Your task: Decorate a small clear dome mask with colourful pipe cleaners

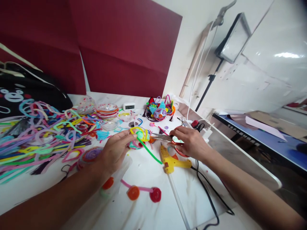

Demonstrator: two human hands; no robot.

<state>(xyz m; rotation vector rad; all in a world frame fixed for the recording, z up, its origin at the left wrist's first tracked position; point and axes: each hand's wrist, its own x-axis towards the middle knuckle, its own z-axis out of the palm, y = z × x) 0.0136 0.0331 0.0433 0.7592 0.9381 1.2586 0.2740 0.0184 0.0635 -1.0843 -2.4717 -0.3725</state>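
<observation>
Left hand (118, 146) pinches yellow stems (145, 135), right hand (191, 140) grips scissors (165, 137) over white table (144, 172) facing maroon panel (127, 48).

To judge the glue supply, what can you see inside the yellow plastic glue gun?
A long translucent rod sticks out of the rear of the yellow plastic glue gun. Whatever is inside the gun is covered and cannot be seen.

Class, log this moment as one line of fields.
left hand: holds yellow and green fuzzy piece | right hand: holds scissors | glue gun: on table
</observation>
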